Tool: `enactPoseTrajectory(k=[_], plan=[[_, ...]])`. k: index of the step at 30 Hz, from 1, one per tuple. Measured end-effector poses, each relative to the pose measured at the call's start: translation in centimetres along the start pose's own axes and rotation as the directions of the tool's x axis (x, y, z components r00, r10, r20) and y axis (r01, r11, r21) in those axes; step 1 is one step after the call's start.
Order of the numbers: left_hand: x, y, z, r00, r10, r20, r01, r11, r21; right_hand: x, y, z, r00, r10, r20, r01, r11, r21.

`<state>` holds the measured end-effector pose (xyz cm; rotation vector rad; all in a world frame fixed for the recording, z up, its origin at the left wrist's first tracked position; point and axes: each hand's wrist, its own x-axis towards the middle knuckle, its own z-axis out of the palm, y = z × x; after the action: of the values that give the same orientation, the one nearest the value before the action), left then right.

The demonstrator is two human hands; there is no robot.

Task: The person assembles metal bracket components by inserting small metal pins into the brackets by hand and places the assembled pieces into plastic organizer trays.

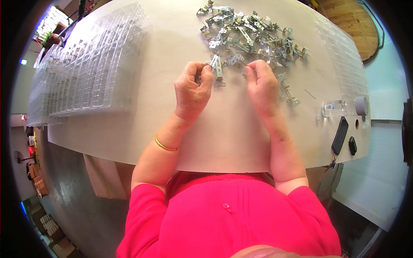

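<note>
Workroom with a pale table, lit brightly from above.
Pale table (pixel 129 124) on grey floor (pixel 73 202); round wooden tabletop (pixel 350 21) upper right; cardboard boxes (pixel 36 180) lower left; pale blue wall (pixel 383 86) right; bright window (pixel 49 21) upper left.

Bright, even light fills the scene, strongest at the top left where a window area (pixel 51 21) burns out to white. The pale table (pixel 223 137) is well lit, and shadows under the hands are faint and soft. The clear plastic trays (pixel 90 73) catch milky glare that washes out their detail. Colours are saturated, the red shirt (pixel 228 215) vivid. Fisheye distortion bends the table's edges strongly, and a black circular vignette rings the picture. The centre is fairly sharp; the small metal parts (pixel 249 34) and the rim look soft and smeared
</note>
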<state>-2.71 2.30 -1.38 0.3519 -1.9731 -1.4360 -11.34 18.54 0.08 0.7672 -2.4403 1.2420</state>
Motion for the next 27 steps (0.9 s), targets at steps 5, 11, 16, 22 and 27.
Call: enactPoseTrajectory(k=[5,11,16,22,27], plan=[[0.0,0.2,-0.1,0.999,0.044,-0.010,-0.044,0.998,0.036,0.0,-0.1,0.0,0.998,-0.068,0.009,0.069,0.991,-0.115],[-0.3,0.5,-0.1,0.948,0.305,0.094,-0.316,0.941,0.126,0.3,-2.3,-1.5,0.974,0.196,0.112,-0.220,0.722,0.655],[-0.3,1.2,0.1,0.810,0.547,0.211,-0.585,0.782,0.215,0.2,-2.6,-1.4,0.990,0.110,0.085,-0.137,0.682,0.718],[-0.4,1.4,-0.3,0.789,0.551,0.273,-0.613,0.738,0.282,0.0,-2.3,-0.9,0.992,0.087,0.097,-0.129,0.755,0.642],[-0.4,2.7,-0.8,0.858,0.431,0.280,-0.471,0.877,0.093,0.0,-2.5,-0.9,0.996,0.081,0.030,-0.079,0.719,0.690]])
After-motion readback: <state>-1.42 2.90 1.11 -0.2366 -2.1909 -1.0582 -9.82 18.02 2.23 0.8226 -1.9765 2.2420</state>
